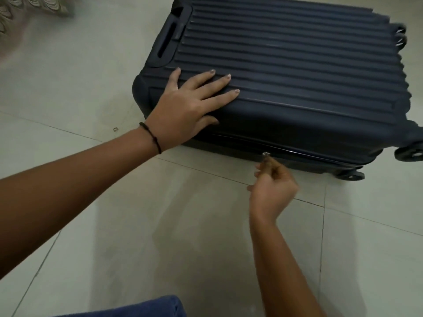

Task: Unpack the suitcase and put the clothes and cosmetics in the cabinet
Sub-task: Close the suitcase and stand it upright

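Closed navy suitcase (297,65) lies on the floor (160,225) under the flat, straight-fingered left hand (187,106). Just below that hand, the right hand (272,188) pinches the zipper pull (266,154), probably best drawn steadily along the seam with the lid braced.

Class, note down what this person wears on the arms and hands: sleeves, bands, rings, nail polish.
No sleeves show on the left arm or the right arm. A thin black thread band circles the left wrist. The left hand shows no ring, and its nails look pale. The right hand is blurred; no ring or band shows on it.
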